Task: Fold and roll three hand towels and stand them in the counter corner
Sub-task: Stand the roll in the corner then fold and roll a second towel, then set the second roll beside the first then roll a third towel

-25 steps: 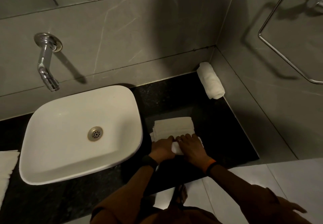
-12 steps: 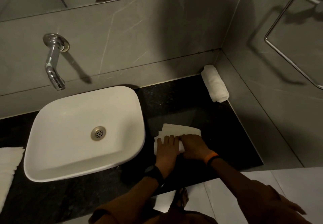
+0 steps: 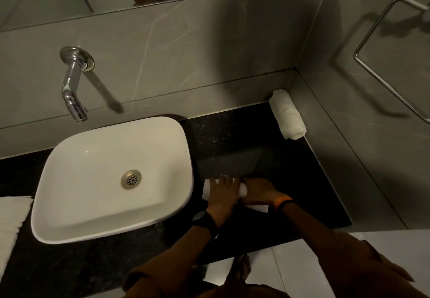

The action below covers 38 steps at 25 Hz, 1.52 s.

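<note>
**Second towel nearly rolled**

Left hand (image 3: 223,195), fingers spread flat, and right hand (image 3: 258,190), fingers curled, both press the towel roll (image 3: 243,190) on the black counter (image 3: 232,139), at 3 o'clock of the sink (image 3: 111,176). Finished roll (image 3: 288,114) lies in the corner at 1 o'clock. Next, likely: finish the roll, carry it there. Flat towels (image 3: 11,223) wait at 9 o'clock.

head view, seemingly steep, over counter (image 3: 244,139)

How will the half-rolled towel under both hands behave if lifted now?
Likely floppy: the towel is soft cloth, so it needs support. Probably unrolls if released, since only the left hand and right hand press it. Likely light.
</note>
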### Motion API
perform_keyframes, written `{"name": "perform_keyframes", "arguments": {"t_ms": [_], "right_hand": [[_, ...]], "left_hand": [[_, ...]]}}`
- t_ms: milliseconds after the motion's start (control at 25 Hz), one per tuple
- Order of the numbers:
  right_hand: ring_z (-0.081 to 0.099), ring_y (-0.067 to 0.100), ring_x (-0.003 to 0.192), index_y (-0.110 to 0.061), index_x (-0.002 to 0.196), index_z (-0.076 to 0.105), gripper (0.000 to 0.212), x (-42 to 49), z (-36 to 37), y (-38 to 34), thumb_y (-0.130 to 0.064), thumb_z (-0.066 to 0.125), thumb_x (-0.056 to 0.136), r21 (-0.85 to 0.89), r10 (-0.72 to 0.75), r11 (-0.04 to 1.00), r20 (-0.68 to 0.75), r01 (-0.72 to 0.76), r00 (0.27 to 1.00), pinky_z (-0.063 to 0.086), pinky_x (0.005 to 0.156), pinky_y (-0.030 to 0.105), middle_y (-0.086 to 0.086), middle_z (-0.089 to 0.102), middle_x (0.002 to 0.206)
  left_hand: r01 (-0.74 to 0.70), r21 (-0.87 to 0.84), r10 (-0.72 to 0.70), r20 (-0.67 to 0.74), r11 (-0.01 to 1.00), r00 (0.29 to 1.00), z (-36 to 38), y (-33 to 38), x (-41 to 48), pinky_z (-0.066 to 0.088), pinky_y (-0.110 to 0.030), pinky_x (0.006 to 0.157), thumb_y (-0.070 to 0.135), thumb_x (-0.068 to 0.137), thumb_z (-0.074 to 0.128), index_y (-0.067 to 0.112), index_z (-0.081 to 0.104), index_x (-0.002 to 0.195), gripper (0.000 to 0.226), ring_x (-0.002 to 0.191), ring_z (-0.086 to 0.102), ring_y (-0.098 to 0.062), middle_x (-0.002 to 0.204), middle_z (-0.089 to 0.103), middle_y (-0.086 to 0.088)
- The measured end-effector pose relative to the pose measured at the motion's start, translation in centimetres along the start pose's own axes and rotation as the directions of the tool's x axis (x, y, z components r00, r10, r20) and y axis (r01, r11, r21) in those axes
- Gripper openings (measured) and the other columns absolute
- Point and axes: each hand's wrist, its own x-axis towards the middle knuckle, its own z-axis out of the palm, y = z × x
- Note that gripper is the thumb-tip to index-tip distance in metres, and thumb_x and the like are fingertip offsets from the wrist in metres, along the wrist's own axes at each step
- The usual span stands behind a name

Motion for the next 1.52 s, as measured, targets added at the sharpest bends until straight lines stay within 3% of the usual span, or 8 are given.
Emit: {"name": "perform_keyframes", "arguments": {"t_ms": [160,320,440,560,680,960,1320,1520], "right_hand": [[0.043,0.029,0.122,-0.020,0.145,0.025,0.094,-1.9,2.8,0.6,-0.056,0.068,0.069,-0.238,-0.145,0.967,-0.207,0.093,0.968,0.039,0.097,0.042,0.008,0.041,0.139],[0.039,0.029,0.125,-0.023,0.141,0.030,0.087,-0.6,2.0,1.4,-0.061,0.066,0.073,0.132,0.154,0.984,-0.267,-0.122,0.951,0.044,0.095,0.041,0.009,0.038,0.141],[0.045,0.030,0.124,-0.021,0.143,0.030,0.086,0.8,1.0,2.1,-0.056,0.069,0.075,0.466,0.275,0.880,-0.351,-0.087,0.895,0.044,0.098,0.042,0.011,0.044,0.140],[0.038,0.029,0.131,-0.024,0.149,0.017,0.094,1.0,0.1,3.0,-0.049,0.072,0.077,0.572,0.220,0.820,-0.326,0.006,0.919,0.038,0.107,0.047,0.009,0.034,0.148],[0.032,0.027,0.134,-0.031,0.149,0.015,0.094,1.2,-2.5,6.1,-0.049,0.071,0.076,0.519,0.135,0.855,-0.220,-0.002,0.966,0.031,0.111,0.051,0.005,0.028,0.152],[0.039,0.035,0.117,-0.021,0.140,0.042,0.083,5.6,-9.4,12.1,-0.045,0.078,0.069,-0.210,-0.080,0.977,-0.497,-0.030,0.864,0.030,0.091,0.049,0.009,0.054,0.135],[0.045,0.047,0.115,-0.009,0.118,0.063,0.075,8.8,-12.1,14.7,-0.028,0.092,0.051,-0.148,0.037,0.977,-0.592,-0.154,0.805,0.040,0.087,0.060,0.027,0.053,0.130],[0.036,0.040,0.128,-0.009,0.138,0.045,0.084,6.8,-11.5,10.2,-0.025,0.077,0.062,-0.102,-0.029,0.994,-0.640,-0.048,0.768,0.030,0.102,0.062,0.022,0.041,0.143]], "left_hand": [[-0.048,-0.179,0.063,0.080,0.983,0.995,-1.6,-2.3,2.1,0.017,-0.064,0.108,0.038,0.070,0.072,0.023,0.022,0.147,0.093,0.134,0.035,-0.034,0.145,0.042,-0.011],[-0.024,-0.391,-0.108,-0.312,0.920,0.944,-1.0,-0.2,-0.5,0.010,-0.057,0.117,0.029,0.078,0.071,0.022,0.011,0.152,0.096,0.145,0.013,-0.036,0.157,0.016,-0.019],[-0.100,-0.777,-0.086,-0.195,0.622,0.977,-0.5,1.1,-0.3,0.015,-0.031,0.115,0.034,0.075,0.080,0.021,-0.003,0.152,0.114,0.143,0.002,-0.014,0.160,-0.003,-0.008],[-0.158,-0.753,0.060,-0.156,0.639,0.986,-1.7,2.1,2.1,0.022,-0.026,0.113,0.034,0.076,0.080,0.021,-0.008,0.151,0.116,0.140,0.007,-0.009,0.160,-0.011,-0.007],[-0.058,-0.810,-0.012,-0.080,0.583,0.997,-3.5,2.3,6.6,0.028,-0.029,0.111,0.024,0.085,0.072,0.019,0.009,0.152,0.092,0.142,0.024,-0.023,0.161,0.003,-0.008],[-0.134,-0.757,0.146,-0.052,0.640,0.988,-7.2,3.3,15.1,0.018,-0.041,0.116,0.024,0.076,0.081,0.010,-0.005,0.151,0.116,0.145,0.006,-0.035,0.158,-0.013,-0.017],[-0.168,-0.781,0.153,-0.094,0.602,0.984,-8.3,3.9,22.4,0.016,-0.041,0.118,0.005,0.078,0.075,0.013,-0.002,0.152,0.107,0.146,0.002,-0.033,0.159,-0.011,-0.017],[-0.251,-0.684,0.181,-0.174,0.685,0.968,-9.0,0.7,18.4,0.019,-0.040,0.119,0.009,0.081,0.072,0.013,0.000,0.152,0.101,0.147,0.005,-0.030,0.160,-0.005,-0.013]]}}
